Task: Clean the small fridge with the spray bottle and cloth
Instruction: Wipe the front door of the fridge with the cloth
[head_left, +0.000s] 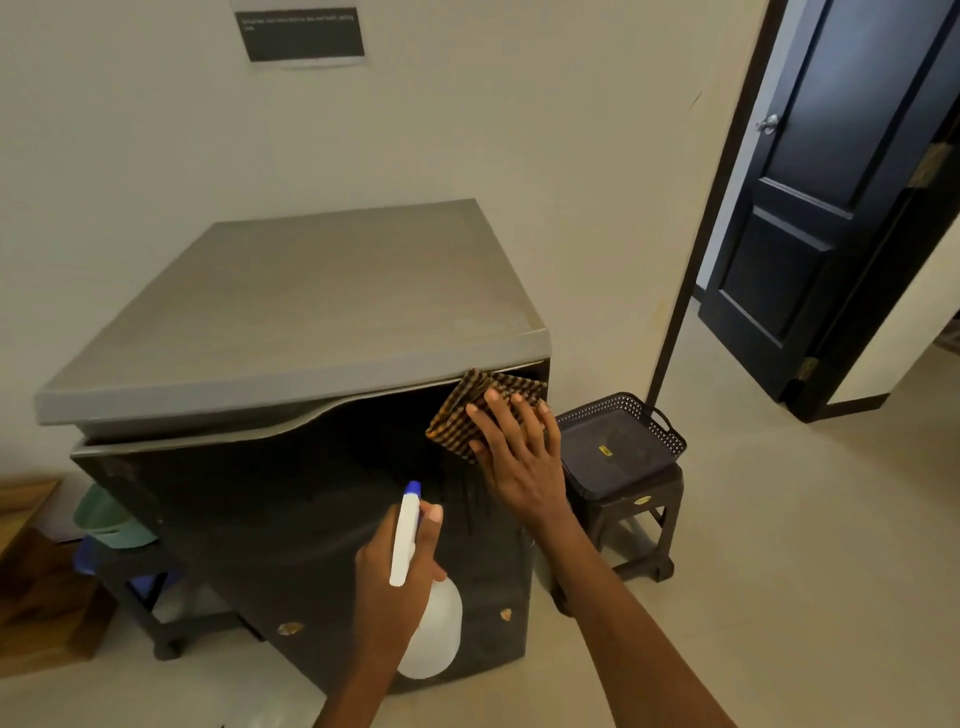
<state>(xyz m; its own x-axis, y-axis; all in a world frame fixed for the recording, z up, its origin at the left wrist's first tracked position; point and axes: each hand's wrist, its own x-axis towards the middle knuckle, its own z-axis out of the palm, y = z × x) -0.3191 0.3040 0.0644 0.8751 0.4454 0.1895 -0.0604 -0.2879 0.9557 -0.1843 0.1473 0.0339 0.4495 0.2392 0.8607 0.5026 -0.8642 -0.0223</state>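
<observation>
Far left floor: a pale green plastic container sits beside the fridge's left side, on a dark low stand; what is in it cannot be told.
Small fridge: a dark-fronted small fridge with a flat grey top stands against the cream wall; its top carries nothing, and dark streaks run down the upper right part of the door.
Left hand: the left hand is curled round the neck of a white plastic spray bottle with a blue nozzle tip, forefinger raised by the trigger head; the bottle hangs in front of the lower middle of the fridge door, nozzle aimed up toward the door's upper right.
Right hand: the right hand lies flat with fingers straight and spread, pressing an orange-and-black checked cloth against the door's upper right corner, just under the overhanging front edge of the top.
Right of fridge: a dark perforated plastic basket tray with side handles rests on a dark brown plastic stool close beside the fridge's right edge; only a small yellow sticker shows inside it.
Far right: a black panelled door stands open, with bare pale floor stretching from the stool to the doorway.
</observation>
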